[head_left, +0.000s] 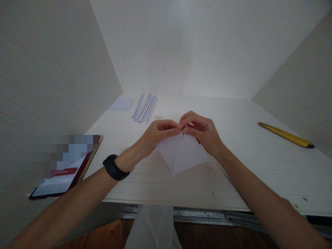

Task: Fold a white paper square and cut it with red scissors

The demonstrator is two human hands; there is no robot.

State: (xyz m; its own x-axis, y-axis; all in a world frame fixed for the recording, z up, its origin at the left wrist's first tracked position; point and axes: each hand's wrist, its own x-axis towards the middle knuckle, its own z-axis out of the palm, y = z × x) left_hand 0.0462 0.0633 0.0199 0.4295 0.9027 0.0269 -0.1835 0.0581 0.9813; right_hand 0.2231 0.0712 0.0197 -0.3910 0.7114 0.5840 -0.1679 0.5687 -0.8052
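A thin white sheet (185, 154), likely paper, hangs down from my fingertips over the white surface, its lower corner pointing toward me. My left hand (164, 134) pinches its top edge between thumb and fingers. Right beside it, my right hand (201, 129) pinches the same edge, the fingertips of both hands nearly touching. A thin red line shows on the sheet just below the pinch, and a bit of red peeks out under my right hand; what it is I cannot make out. A black band (114, 167) circles my left wrist.
Several rolled or folded white paper strips (145, 108) lie at the back left, beside a flat white paper (122, 103). Small tan bits (158, 118) lie near them. At right rests a long yellow tool (286, 135) with dark ends. A screen device (62, 178) leans at left.
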